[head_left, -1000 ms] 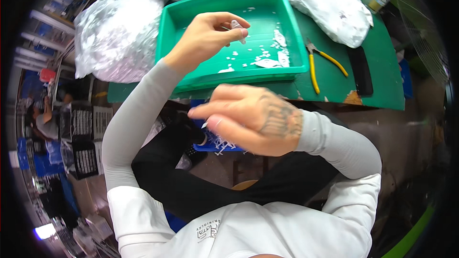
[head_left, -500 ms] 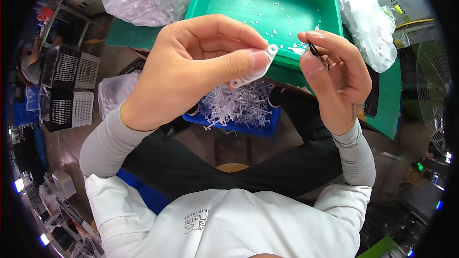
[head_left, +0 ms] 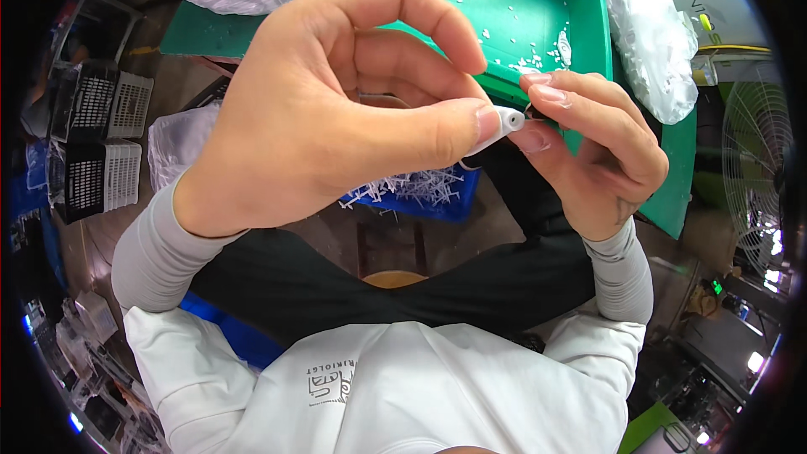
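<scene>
A small white plastic piece [head_left: 507, 122] sits in the middle of the frame, a little to the right. The left hand [head_left: 336, 109] pinches it between thumb and curled fingers; this hand is raised close to the camera, its wrist going down to the lower left. The right hand [head_left: 593, 160] touches the tip of the piece with thumb and forefinger pressed together, and something thin and dark shows between them. Behind the hands, at the top, lies a green tray [head_left: 504, 0] with white bits. Below the hands stands a blue bin [head_left: 437, 202] holding white scraps. Clear plastic bags [head_left: 656, 42] lie in the upper right.
</scene>
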Action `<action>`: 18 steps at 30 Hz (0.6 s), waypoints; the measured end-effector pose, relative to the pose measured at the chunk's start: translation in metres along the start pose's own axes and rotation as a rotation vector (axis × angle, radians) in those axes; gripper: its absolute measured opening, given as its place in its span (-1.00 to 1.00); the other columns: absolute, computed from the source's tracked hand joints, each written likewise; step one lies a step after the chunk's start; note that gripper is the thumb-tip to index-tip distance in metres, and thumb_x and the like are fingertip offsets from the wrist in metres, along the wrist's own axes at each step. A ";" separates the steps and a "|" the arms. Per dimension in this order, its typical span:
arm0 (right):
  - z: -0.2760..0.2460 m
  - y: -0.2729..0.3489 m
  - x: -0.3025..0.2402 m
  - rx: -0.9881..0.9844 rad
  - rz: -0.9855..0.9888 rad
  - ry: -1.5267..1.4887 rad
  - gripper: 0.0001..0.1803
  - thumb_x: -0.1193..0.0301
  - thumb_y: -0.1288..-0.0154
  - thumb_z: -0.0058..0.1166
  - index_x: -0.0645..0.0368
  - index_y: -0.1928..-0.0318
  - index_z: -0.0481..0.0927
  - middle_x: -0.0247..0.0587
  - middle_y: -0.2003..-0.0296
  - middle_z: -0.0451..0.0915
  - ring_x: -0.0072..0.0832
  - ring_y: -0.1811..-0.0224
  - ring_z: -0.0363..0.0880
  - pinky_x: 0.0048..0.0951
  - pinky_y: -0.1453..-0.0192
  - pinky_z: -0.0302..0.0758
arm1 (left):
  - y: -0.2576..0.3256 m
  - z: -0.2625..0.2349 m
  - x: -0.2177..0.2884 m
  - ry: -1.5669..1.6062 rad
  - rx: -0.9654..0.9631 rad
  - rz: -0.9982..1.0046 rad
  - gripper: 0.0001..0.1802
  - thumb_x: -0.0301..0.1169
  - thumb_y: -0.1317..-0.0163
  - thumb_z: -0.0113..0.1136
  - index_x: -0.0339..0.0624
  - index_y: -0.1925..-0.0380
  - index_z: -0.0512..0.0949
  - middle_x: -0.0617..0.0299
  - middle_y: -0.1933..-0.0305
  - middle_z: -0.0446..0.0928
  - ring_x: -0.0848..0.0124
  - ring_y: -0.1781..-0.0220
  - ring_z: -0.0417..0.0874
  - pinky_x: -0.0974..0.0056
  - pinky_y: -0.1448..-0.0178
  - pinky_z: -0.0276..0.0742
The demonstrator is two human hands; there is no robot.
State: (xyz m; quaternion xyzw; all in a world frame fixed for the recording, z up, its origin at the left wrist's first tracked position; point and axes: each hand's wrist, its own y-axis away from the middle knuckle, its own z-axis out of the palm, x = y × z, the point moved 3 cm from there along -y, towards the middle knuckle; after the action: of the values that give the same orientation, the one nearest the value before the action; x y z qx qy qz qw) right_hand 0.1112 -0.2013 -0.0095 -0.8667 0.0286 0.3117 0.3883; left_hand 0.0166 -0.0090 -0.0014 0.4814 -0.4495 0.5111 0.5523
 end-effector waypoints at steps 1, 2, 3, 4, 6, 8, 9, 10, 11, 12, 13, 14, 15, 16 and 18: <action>0.000 -0.001 0.000 0.000 0.001 -0.002 -0.61 0.74 -0.05 0.32 0.31 0.05 0.64 0.06 0.10 0.66 -0.24 0.03 0.68 -0.32 -0.03 0.63 | 0.000 0.000 0.000 0.015 -0.006 0.021 -0.69 -0.60 -0.18 0.33 -0.21 0.12 0.46 0.15 0.26 0.70 0.54 0.19 0.69 0.44 0.07 0.57; 0.000 -0.002 0.000 -0.008 -0.009 -0.008 -0.62 0.74 -0.06 0.32 0.31 0.05 0.64 0.07 0.09 0.66 -0.24 0.03 0.68 -0.33 -0.03 0.63 | -0.001 0.000 0.000 0.030 -0.013 0.042 -0.68 -0.60 -0.18 0.33 -0.20 0.12 0.44 0.14 0.27 0.70 0.54 0.19 0.69 0.44 0.07 0.57; 0.000 -0.002 -0.001 -0.016 -0.018 -0.012 -0.62 0.73 -0.06 0.32 0.31 0.05 0.64 0.07 0.09 0.66 -0.25 0.04 0.68 -0.33 -0.03 0.63 | -0.002 -0.001 -0.001 0.030 -0.014 0.041 -0.68 -0.60 -0.18 0.33 -0.20 0.12 0.44 0.14 0.27 0.70 0.54 0.19 0.69 0.44 0.07 0.57; 0.000 -0.002 -0.001 -0.015 -0.017 -0.013 -0.62 0.73 -0.06 0.32 0.31 0.05 0.64 0.07 0.09 0.66 -0.25 0.04 0.68 -0.33 -0.03 0.63 | -0.003 -0.002 -0.003 0.038 -0.033 0.075 -0.67 -0.61 -0.19 0.34 -0.18 0.12 0.42 0.12 0.26 0.70 0.53 0.18 0.69 0.43 0.06 0.57; 0.001 -0.002 -0.001 -0.001 0.004 -0.052 -0.63 0.72 -0.08 0.32 0.32 0.05 0.64 0.07 0.08 0.65 -0.28 0.05 0.67 -0.39 0.05 0.62 | -0.003 0.000 -0.010 0.044 -0.054 0.109 -0.65 -0.61 -0.19 0.34 -0.17 0.11 0.41 0.11 0.25 0.71 0.53 0.17 0.69 0.42 0.05 0.57; 0.001 -0.001 -0.001 -0.008 0.012 -0.061 -0.62 0.71 -0.08 0.33 0.32 0.03 0.63 0.06 0.08 0.65 -0.32 0.08 0.67 -0.44 0.10 0.59 | -0.002 0.004 -0.016 0.168 0.010 0.236 -0.62 -0.61 -0.19 0.35 -0.13 0.10 0.37 0.08 0.24 0.71 0.52 0.16 0.70 0.41 0.04 0.58; 0.001 -0.001 -0.001 -0.016 0.018 -0.069 -0.60 0.70 -0.09 0.34 0.32 0.01 0.62 0.06 0.08 0.66 -0.36 0.10 0.66 -0.48 0.14 0.55 | -0.003 0.000 -0.011 0.167 0.011 0.234 -0.62 -0.61 -0.19 0.35 -0.13 0.10 0.37 0.08 0.24 0.71 0.52 0.16 0.70 0.41 0.04 0.58; 0.001 0.000 -0.001 -0.015 0.020 -0.067 -0.60 0.70 -0.09 0.34 0.32 0.01 0.62 0.06 0.08 0.66 -0.36 0.10 0.66 -0.48 0.14 0.55 | -0.007 -0.004 -0.004 0.054 -0.034 0.148 -0.61 -0.62 -0.18 0.35 -0.13 0.10 0.36 0.07 0.24 0.71 0.50 0.15 0.70 0.41 0.03 0.58; 0.001 0.003 0.001 0.014 0.073 -0.102 -0.57 0.68 -0.09 0.35 0.31 -0.01 0.60 0.03 0.08 0.66 -0.42 0.12 0.65 -0.51 0.17 0.50 | -0.010 -0.006 -0.001 -0.060 -0.078 0.062 -0.60 -0.62 -0.18 0.35 -0.13 0.10 0.35 0.06 0.24 0.71 0.49 0.14 0.71 0.40 0.02 0.58; 0.000 0.005 0.001 0.042 0.126 -0.137 -0.54 0.66 -0.09 0.36 0.30 -0.04 0.58 0.00 0.08 0.66 -0.48 0.14 0.63 -0.55 0.19 0.45 | -0.010 -0.004 -0.009 -0.059 -0.080 0.062 -0.60 -0.62 -0.18 0.35 -0.13 0.10 0.35 0.06 0.24 0.71 0.49 0.14 0.71 0.40 0.02 0.58; 0.001 0.004 0.000 0.043 0.123 -0.140 -0.54 0.66 -0.09 0.36 0.30 -0.04 0.58 0.00 0.08 0.66 -0.48 0.14 0.63 -0.55 0.19 0.45 | -0.010 0.000 -0.014 -0.024 -0.043 0.242 -0.59 -0.64 -0.17 0.35 -0.14 0.10 0.34 0.04 0.24 0.71 0.48 0.16 0.71 0.39 0.02 0.59; 0.001 0.003 -0.002 0.054 0.138 -0.117 -0.53 0.66 -0.08 0.38 0.30 -0.05 0.56 -0.03 0.09 0.67 -0.53 0.18 0.62 -0.56 0.18 0.44 | -0.007 0.002 -0.014 0.010 -0.005 0.422 -0.58 -0.65 -0.16 0.36 -0.16 0.10 0.34 0.03 0.25 0.71 0.46 0.17 0.72 0.39 0.02 0.60; 0.002 0.002 -0.003 0.065 0.153 -0.095 -0.51 0.65 -0.08 0.39 0.30 -0.05 0.54 -0.06 0.09 0.67 -0.57 0.22 0.61 -0.57 0.17 0.42 | -0.004 -0.001 -0.012 0.008 -0.004 0.421 -0.58 -0.65 -0.16 0.36 -0.16 0.10 0.34 0.03 0.25 0.71 0.46 0.17 0.72 0.39 0.02 0.60; 0.002 0.002 -0.004 0.066 0.156 -0.094 -0.51 0.65 -0.08 0.39 0.30 -0.05 0.54 -0.06 0.09 0.67 -0.57 0.22 0.61 -0.57 0.17 0.42 | -0.004 -0.002 -0.002 -0.092 -0.006 0.369 -0.57 -0.67 -0.14 0.36 -0.18 0.10 0.33 0.01 0.25 0.71 0.44 0.18 0.72 0.39 0.04 0.61; 0.004 0.002 -0.006 0.068 0.147 -0.002 -0.52 0.65 -0.07 0.40 0.29 -0.02 0.53 -0.10 0.13 0.68 -0.64 0.31 0.57 -0.60 0.22 0.41 | -0.005 -0.002 -0.004 -0.191 -0.010 0.313 -0.55 -0.70 -0.12 0.36 -0.20 0.09 0.33 0.00 0.25 0.71 0.43 0.18 0.73 0.39 0.05 0.62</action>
State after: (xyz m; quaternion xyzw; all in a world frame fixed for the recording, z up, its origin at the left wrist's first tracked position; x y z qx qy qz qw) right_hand 0.1037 -0.2010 -0.0097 -0.8482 0.1025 0.3392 0.3938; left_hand 0.0214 -0.0079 -0.0058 0.4489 -0.5720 0.5406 0.4233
